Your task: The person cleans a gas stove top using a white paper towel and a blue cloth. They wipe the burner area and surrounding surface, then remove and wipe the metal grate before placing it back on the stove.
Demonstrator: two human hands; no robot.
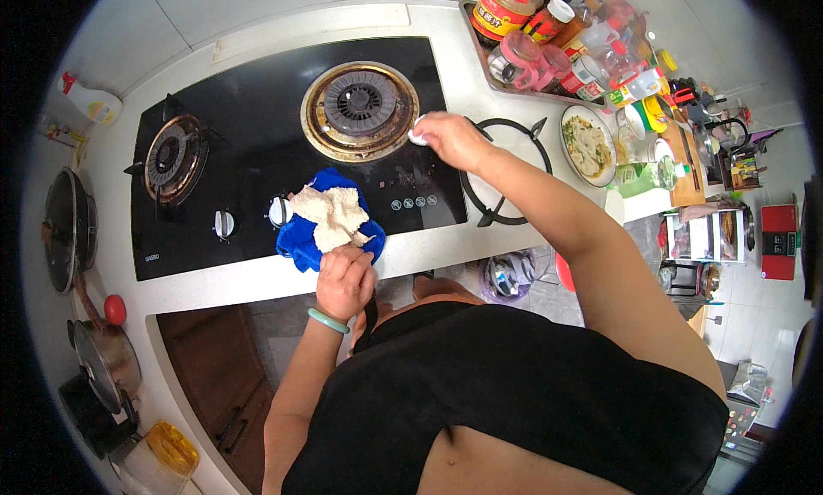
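Note:
My right hand (455,141) pinches a small white piece (419,132), perhaps a sponge, at the right rim of the large burner (360,103) on the black glass gas cooktop (257,96). Brown stains mark that burner's metal ring, and dark crumbs (405,179) lie on the glass below it. My left hand (347,279) is curled at the counter's front edge, against the lower end of a cream cloth (331,212). Whether its fingers grip the cloth is hidden. Under the cream cloth lies a blue cloth (302,241), beside a control knob (280,211).
A black pan support (469,199) lies on the counter under my right forearm. Farther right are a plate of food (586,144) and a tray (479,64) crowded with bottles and jars. The left burner (170,157) keeps its support. Lidded pans (64,231) stand at far left.

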